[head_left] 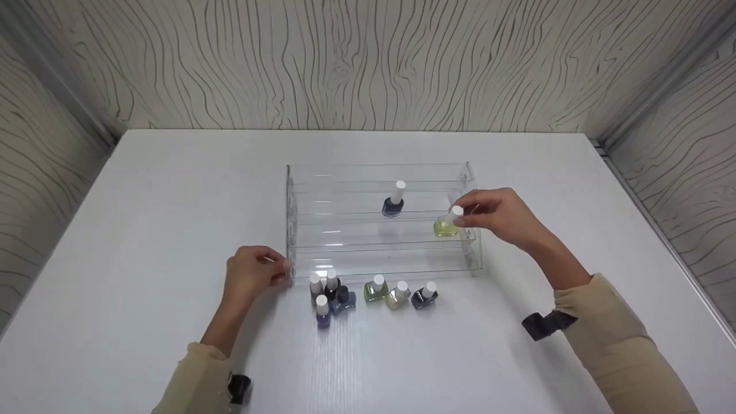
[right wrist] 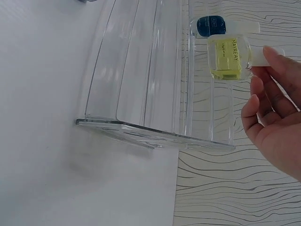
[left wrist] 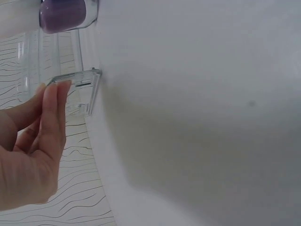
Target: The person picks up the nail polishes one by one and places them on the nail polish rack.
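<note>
My right hand [head_left: 499, 218] pinches the white cap of a yellow nail polish bottle [right wrist: 226, 57]. In the head view the bottle appears over the right end of a clear stepped rack [head_left: 379, 260]; whether it touches a shelf I cannot tell. A dark blue nail polish bottle [head_left: 393, 206] with a white cap stands on an upper step of the rack. At the rack's front left corner my left hand [head_left: 253, 273] pinches the clear side panel [left wrist: 77, 75] between thumb and fingers.
Several nail polish bottles stand before the rack: green [head_left: 376, 288], pale [head_left: 398, 295], black [head_left: 424, 295], purple [head_left: 323, 313], and a grey-blue one [head_left: 344, 301] with a black cap. Wood-grain panels [head_left: 345, 63] rise behind the white table [head_left: 190, 172].
</note>
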Available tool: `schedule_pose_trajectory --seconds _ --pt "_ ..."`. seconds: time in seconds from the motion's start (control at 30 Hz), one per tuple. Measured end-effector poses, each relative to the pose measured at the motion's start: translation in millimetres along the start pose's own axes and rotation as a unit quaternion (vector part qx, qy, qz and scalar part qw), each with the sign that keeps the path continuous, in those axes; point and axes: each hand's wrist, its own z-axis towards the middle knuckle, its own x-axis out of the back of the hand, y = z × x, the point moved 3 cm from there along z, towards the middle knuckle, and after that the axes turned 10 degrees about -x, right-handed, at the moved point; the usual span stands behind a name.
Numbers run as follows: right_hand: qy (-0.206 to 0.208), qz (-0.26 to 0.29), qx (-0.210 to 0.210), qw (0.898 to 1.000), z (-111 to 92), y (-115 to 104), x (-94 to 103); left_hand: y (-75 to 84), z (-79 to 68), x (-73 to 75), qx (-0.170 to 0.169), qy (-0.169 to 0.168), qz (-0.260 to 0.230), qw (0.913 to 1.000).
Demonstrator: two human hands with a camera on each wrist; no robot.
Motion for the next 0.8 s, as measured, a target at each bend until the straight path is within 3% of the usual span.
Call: schedule_pose_trajectory --seconds 0.17,0.43,0.8 --pt "0.003 0.001 -0.003 1.000 4.5 -2.7 2.2 0.6 0.0 -0.3 0.005 -0.002 0.005 1.0000" --pt "0.013 0.001 -0.014 1.000 12.3 -9.1 5.7 1.9 -2.0 1.2 -0.016 -0.002 0.012 0.9998" --pt "0.024 -0.025 -0.013 0.999 25.4 -9.0 6.9 0.3 0.0 -0.5 0.000 -0.003 0.014 0.9999"
